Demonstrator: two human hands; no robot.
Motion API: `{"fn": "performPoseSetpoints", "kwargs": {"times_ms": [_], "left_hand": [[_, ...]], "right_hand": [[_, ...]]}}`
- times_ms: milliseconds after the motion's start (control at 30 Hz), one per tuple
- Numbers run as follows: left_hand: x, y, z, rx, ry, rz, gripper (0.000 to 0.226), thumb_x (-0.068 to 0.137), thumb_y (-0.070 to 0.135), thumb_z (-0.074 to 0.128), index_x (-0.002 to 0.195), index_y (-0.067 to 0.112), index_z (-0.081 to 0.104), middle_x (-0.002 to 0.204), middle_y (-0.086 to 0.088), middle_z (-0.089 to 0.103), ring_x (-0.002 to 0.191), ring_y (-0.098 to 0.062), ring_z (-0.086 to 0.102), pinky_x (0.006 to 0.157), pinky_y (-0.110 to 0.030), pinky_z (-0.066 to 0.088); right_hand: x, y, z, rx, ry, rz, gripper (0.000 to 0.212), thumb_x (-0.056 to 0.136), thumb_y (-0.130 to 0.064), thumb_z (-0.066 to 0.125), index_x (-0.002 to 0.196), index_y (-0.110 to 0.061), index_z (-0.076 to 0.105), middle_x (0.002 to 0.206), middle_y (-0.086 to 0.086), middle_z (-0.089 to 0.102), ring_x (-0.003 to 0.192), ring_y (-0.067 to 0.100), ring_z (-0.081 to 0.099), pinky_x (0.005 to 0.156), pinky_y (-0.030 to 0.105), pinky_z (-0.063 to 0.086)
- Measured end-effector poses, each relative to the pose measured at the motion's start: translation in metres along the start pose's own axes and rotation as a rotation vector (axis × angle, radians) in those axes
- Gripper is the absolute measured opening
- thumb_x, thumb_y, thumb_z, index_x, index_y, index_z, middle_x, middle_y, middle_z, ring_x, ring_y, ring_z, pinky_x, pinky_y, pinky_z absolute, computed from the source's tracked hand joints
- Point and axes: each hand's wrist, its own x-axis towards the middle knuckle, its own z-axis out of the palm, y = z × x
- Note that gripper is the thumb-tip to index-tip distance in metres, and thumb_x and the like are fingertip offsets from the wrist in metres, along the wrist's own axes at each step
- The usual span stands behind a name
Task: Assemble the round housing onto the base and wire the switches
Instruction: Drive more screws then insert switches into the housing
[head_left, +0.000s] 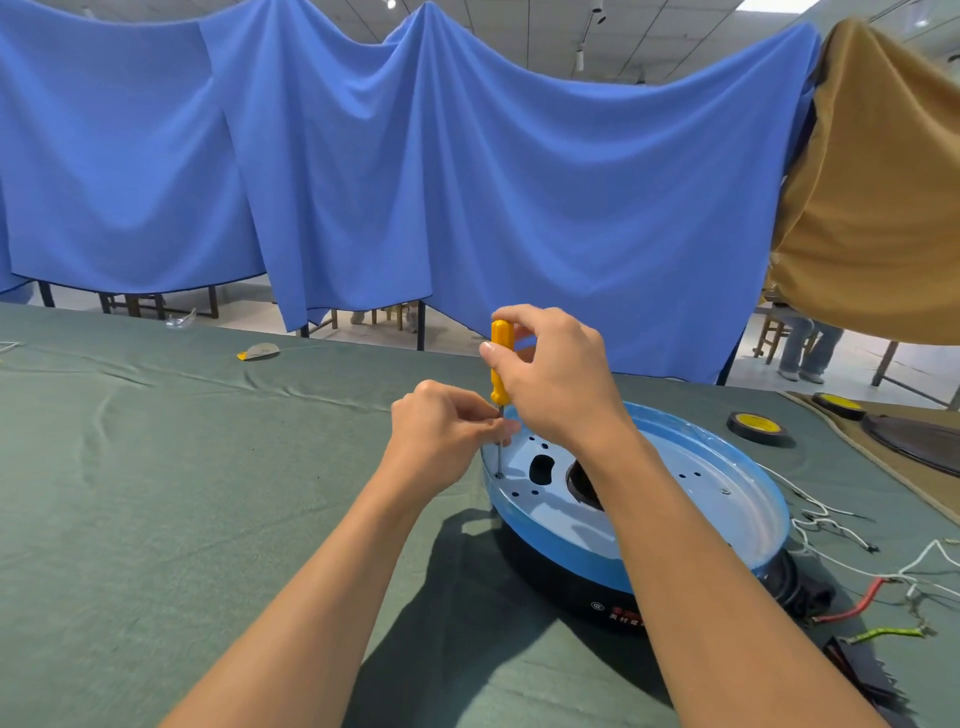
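A round light-blue housing (691, 483) with several holes sits on a black base (566, 577) on the green cloth. A yellow-handled screwdriver (501, 364) stands upright with its tip in a hole at the housing's left edge. My right hand (556, 379) grips the handle from the right. My left hand (447, 431) pinches the metal shaft just below the handle. My right forearm hides the middle of the housing.
White, red and green wires (857, 597) trail on the cloth to the right of the base. Two rolls of black tape (757, 427) lie behind them, beside a dark round plate (919, 441). A small grey-and-yellow piece (260, 352) lies at the far left. Blue curtains hang behind the table.
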Motion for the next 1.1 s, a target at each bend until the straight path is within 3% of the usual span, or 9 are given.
{"fn": "performPoseSetpoints", "kwargs": {"times_ms": [100, 200, 400, 533, 700, 833, 900, 1000, 1100], "left_hand": [[0.001, 0.000, -0.002, 0.011, -0.070, -0.015, 0.013, 0.085, 0.021, 0.074, 0.073, 0.024, 0.079, 0.049, 0.018, 0.062, 0.049, 0.005, 0.049, 0.058, -0.026, 0.037], [-0.001, 0.002, -0.003, 0.047, -0.128, -0.003, 0.017, 0.091, 0.023, 0.068, 0.077, 0.025, 0.079, 0.040, 0.019, 0.050, 0.040, 0.005, 0.043, 0.055, -0.026, 0.027], [-0.004, 0.002, 0.005, 0.105, 0.001, 0.027, 0.012, 0.080, 0.031, 0.078, 0.073, 0.021, 0.080, 0.058, 0.011, 0.067, 0.069, -0.004, 0.055, 0.090, -0.040, 0.040], [-0.004, 0.001, 0.003, 0.088, -0.040, 0.024, 0.016, 0.086, 0.024, 0.072, 0.073, 0.020, 0.080, 0.039, 0.015, 0.051, 0.047, -0.001, 0.044, 0.071, -0.034, 0.030], [-0.001, 0.001, -0.004, 0.091, -0.196, 0.013, 0.020, 0.093, 0.027, 0.064, 0.081, 0.028, 0.080, 0.068, 0.011, 0.072, 0.074, -0.008, 0.053, 0.078, -0.034, 0.039], [-0.002, -0.001, 0.005, 0.153, -0.075, 0.022, 0.016, 0.083, 0.041, 0.073, 0.078, 0.027, 0.079, 0.067, 0.008, 0.071, 0.090, -0.015, 0.049, 0.084, -0.032, 0.018], [-0.002, -0.002, 0.007, 0.182, -0.019, 0.043, 0.017, 0.082, 0.042, 0.073, 0.072, 0.028, 0.078, 0.061, 0.009, 0.068, 0.088, -0.014, 0.048, 0.083, -0.030, 0.016], [-0.002, -0.002, 0.003, 0.197, -0.058, 0.051, 0.019, 0.088, 0.039, 0.067, 0.074, 0.032, 0.078, 0.072, -0.003, 0.073, 0.084, -0.008, 0.049, 0.096, -0.032, 0.020], [-0.001, -0.002, -0.003, 0.235, -0.133, 0.036, 0.022, 0.093, 0.040, 0.062, 0.076, 0.039, 0.076, 0.082, -0.007, 0.073, 0.084, -0.001, 0.051, 0.099, -0.034, 0.027]], "right_hand": [[0.001, 0.001, -0.004, 0.071, -0.038, 0.001, 0.032, 0.092, -0.015, 0.059, 0.122, -0.024, 0.065, 0.111, 0.001, 0.067, 0.109, 0.026, 0.056, 0.097, 0.041, 0.046], [-0.001, 0.003, -0.004, 0.048, 0.026, -0.015, 0.026, 0.089, -0.017, 0.064, 0.112, -0.027, 0.070, 0.096, -0.002, 0.069, 0.095, 0.019, 0.059, 0.089, 0.027, 0.043], [-0.002, 0.006, -0.001, -0.036, 0.075, -0.017, 0.025, 0.087, -0.030, 0.068, 0.111, -0.025, 0.067, 0.099, 0.004, 0.058, 0.094, 0.022, 0.056, 0.085, 0.034, 0.046], [-0.002, 0.003, -0.003, 0.006, -0.078, -0.025, 0.042, 0.094, -0.020, 0.057, 0.136, -0.022, 0.053, 0.124, 0.004, 0.058, 0.113, 0.023, 0.055, 0.098, 0.033, 0.043], [-0.006, 0.007, -0.006, 0.036, -0.010, -0.039, 0.031, 0.089, -0.019, 0.065, 0.120, -0.026, 0.066, 0.093, 0.001, 0.069, 0.095, 0.025, 0.061, 0.092, 0.039, 0.048], [-0.005, 0.010, -0.005, -0.015, 0.077, -0.046, 0.021, 0.083, -0.032, 0.073, 0.099, -0.022, 0.064, 0.082, 0.003, 0.063, 0.081, 0.022, 0.059, 0.078, 0.033, 0.049], [-0.005, 0.011, -0.004, -0.027, 0.052, -0.057, 0.025, 0.086, -0.034, 0.069, 0.107, -0.021, 0.064, 0.089, 0.004, 0.063, 0.087, 0.023, 0.058, 0.082, 0.034, 0.048], [-0.006, 0.008, -0.004, 0.016, -0.054, -0.075, 0.036, 0.093, -0.025, 0.060, 0.129, -0.020, 0.059, 0.109, 0.002, 0.065, 0.103, 0.021, 0.059, 0.093, 0.034, 0.045], [-0.007, 0.007, -0.006, 0.099, -0.050, -0.064, 0.034, 0.092, -0.017, 0.061, 0.126, -0.024, 0.062, 0.101, -0.003, 0.069, 0.099, 0.024, 0.062, 0.095, 0.041, 0.047]]}}
